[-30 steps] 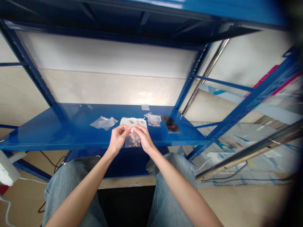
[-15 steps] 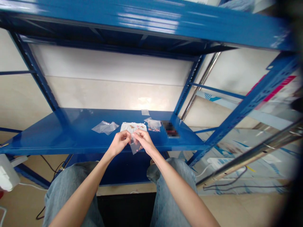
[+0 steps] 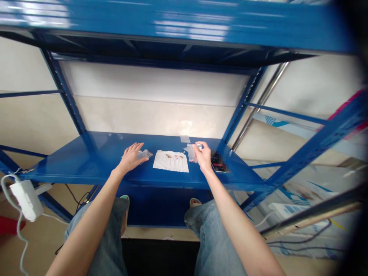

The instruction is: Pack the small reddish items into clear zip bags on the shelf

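My left hand [image 3: 131, 157] is over the clear plastic bags [image 3: 145, 154] on the left of the blue shelf, its fingers spread and thumb apart. It covers part of them. At the right, my right hand [image 3: 203, 154] has thumb and fingers on a small clear zip bag [image 3: 192, 152] with small reddish pieces in it, at the pile of bags there. Between the hands lies a white cloth or paper sheet [image 3: 169, 165], slightly creased, with several small brown and pink pieces [image 3: 176, 156] along its far part.
A dark, partly blurred-out flat object [image 3: 219, 163] lies right of my right hand. Near the back edge is a small whitish packet [image 3: 184, 139]. Blue uprights [image 3: 244, 103] and an upper shelf beam [image 3: 184, 23] frame the space. A white power strip [image 3: 27, 199] hangs at the left.
My hands have moved apart from over the white sheet, the left one to the left-hand bags, the right one with the filled bag to the right-hand pile. The view has shifted slightly.
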